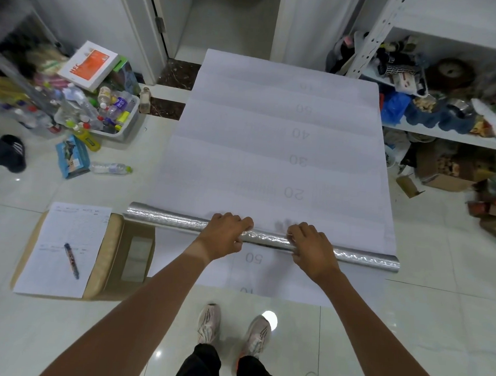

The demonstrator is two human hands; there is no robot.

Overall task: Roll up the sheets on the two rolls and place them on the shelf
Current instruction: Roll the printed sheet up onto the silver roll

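Two white sheets lie on the tiled floor [56, 188]: the long sheet [271, 149], printed with numbers, runs away from the person, its near end overlapping a second sheet [254, 270]. To the right stands a cluttered white shelf [448, 137]. Across the sheets lies the silver roll [171, 220], slightly slanted. The left hand [225, 233] and right hand [309, 244] both curl over its middle, gripping it, close together. A pen [71, 260] rests on paper to the left.
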